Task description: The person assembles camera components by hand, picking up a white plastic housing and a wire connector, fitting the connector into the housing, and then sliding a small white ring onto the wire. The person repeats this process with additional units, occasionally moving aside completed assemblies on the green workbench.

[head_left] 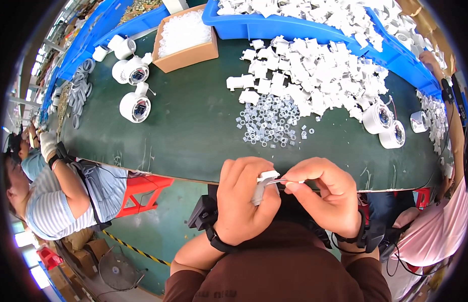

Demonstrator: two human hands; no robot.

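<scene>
My left hand (244, 204) is closed round a small white plastic part (267, 175), whose top sticks out between thumb and fingers. Thumb and forefinger of my right hand (328, 197) pinch a thin metal rod (278, 181), its far end at the white part. Whether the rod enters the part is too small to tell. Both hands are held at the near edge of the green table (188, 131). Just beyond them lies a scatter of small clear plastic rings (272, 121), and behind that a heap of white plastic brackets (319, 70).
Blue bins (244, 25) of white parts line the back. A cardboard box (186, 61) holds translucent pieces. Round white housings (135, 106) stand left, with more housings (377, 118) right. Grey rings (80, 90) lie far left. Co-workers sit at both sides, beside a red stool (146, 189) at left.
</scene>
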